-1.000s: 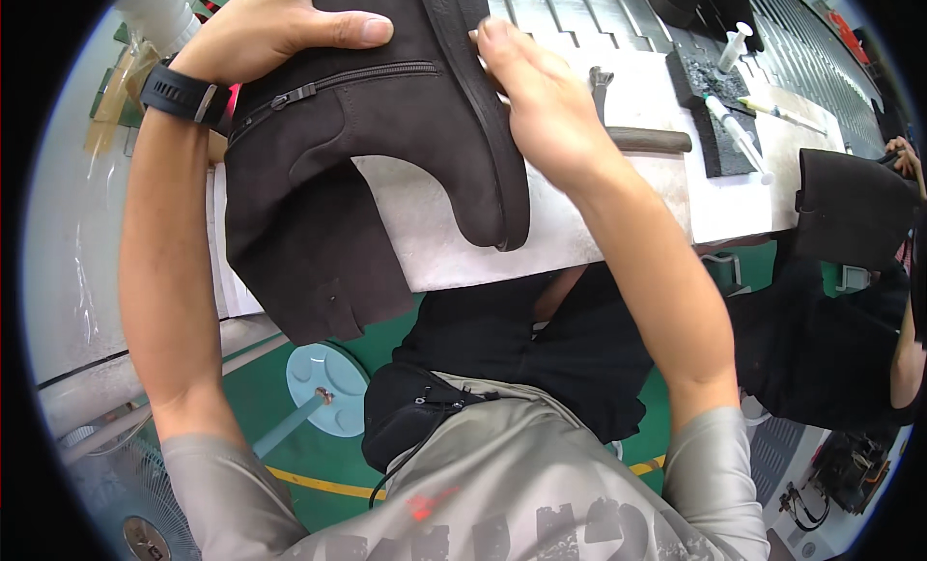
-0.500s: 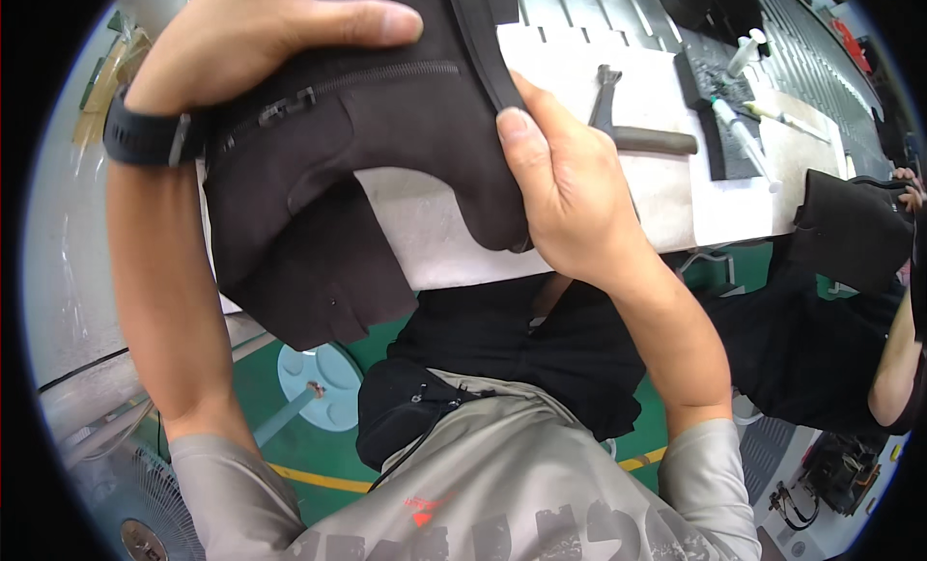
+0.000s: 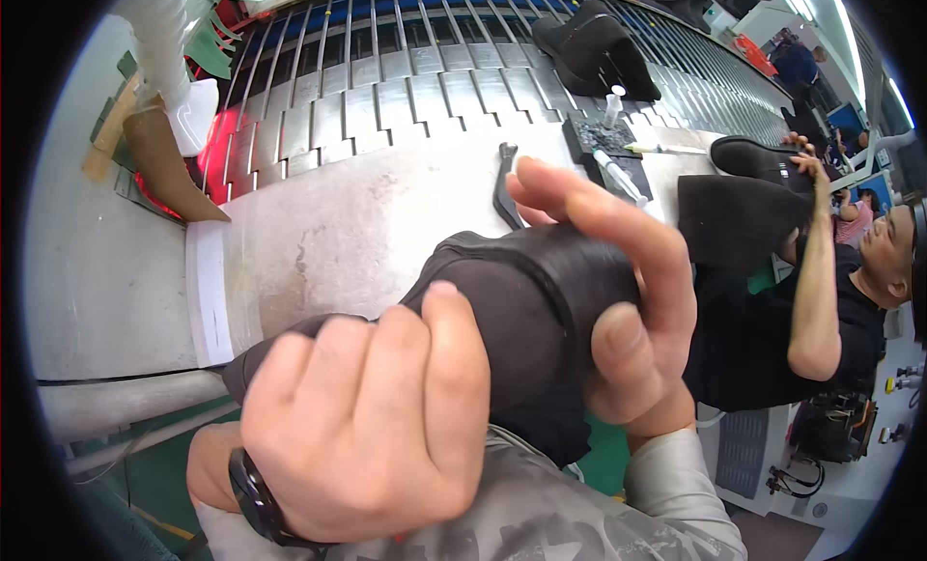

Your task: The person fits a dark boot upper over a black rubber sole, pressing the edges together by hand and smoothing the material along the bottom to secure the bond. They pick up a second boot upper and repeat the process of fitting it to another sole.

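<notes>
A dark brown-black boot (image 3: 507, 315) is held close in front of me, its heel end toward my right and its shaft running off to the left. My left hand (image 3: 372, 416), with a black watch on the wrist, is closed over the boot, its fingers folded and knuckles up. My right hand (image 3: 642, 320) wraps the smooth black heel end, thumb on the near side and fingers over the far side. Much of the boot is hidden behind both hands. Just beyond it a hammer (image 3: 506, 189) lies on the pale worktop, its handle partly covered by my right fingers.
A slatted metal conveyor (image 3: 406, 98) runs behind the worktop, carrying another dark boot (image 3: 599, 59). A black block (image 3: 591, 146) with a syringe (image 3: 620, 175) stands right of the hammer. A white nozzle (image 3: 193, 117) hangs at left. At right, a co-worker handles a boot (image 3: 739, 218).
The boot has been turned over and round, so its heel end now shows instead of the zipped shaft opening. My left hand came down and nearer. The view has tilted up toward the conveyor.
</notes>
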A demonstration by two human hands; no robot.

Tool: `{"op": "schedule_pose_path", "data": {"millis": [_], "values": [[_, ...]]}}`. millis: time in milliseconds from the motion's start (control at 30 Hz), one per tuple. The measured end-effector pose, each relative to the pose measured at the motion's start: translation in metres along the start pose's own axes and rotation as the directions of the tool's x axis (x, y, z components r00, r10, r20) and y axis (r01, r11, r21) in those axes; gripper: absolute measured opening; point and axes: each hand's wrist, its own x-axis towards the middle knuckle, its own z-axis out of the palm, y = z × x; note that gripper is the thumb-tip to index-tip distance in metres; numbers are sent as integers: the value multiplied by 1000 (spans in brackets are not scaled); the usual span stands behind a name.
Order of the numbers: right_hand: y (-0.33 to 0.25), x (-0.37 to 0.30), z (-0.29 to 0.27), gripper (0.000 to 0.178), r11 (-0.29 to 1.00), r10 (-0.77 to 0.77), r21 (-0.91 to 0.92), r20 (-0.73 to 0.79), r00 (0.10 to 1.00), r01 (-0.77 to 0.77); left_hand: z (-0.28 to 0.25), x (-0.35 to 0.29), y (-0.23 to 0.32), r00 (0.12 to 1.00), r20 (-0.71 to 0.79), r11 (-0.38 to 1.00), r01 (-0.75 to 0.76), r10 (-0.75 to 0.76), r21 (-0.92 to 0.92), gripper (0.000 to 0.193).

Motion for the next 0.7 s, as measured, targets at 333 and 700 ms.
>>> {"op": "schedule_pose_path", "data": {"millis": [333, 700], "values": [[1, -28, 0, 26, 925, -345, -165, 6, 939, 341, 9, -10, 16, 972, -173, 987, -146, 156, 65, 29], [-4, -24, 6, 54, 836, -429, -346, 75, 900, 427, 20, -15, 13, 946, -236, 974, -200, 221, 107, 16]]}}
